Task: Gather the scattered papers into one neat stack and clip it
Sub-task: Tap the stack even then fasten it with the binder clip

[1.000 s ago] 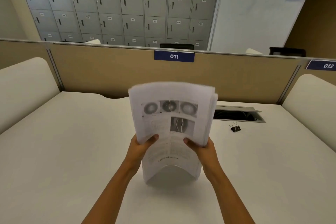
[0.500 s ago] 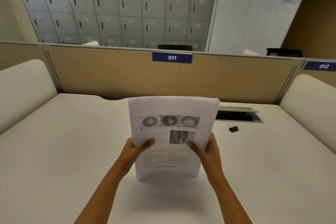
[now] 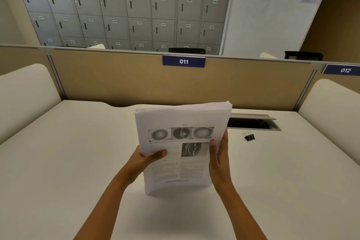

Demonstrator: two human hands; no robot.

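Both hands grip the paper stack [image 3: 181,148] upright by its sides, bottom edge on the surface [image 3: 78,161], likely squaring it. Clip [image 3: 249,137] lies near, untouched.

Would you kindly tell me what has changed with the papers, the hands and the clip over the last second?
The white printed paper stack dropped slightly, its top edge now lower. The right hand slid up the stack's right edge; the left hand kept its grip on the left edge. Nothing was let go. The black binder clip stayed on the white desk, untouched.
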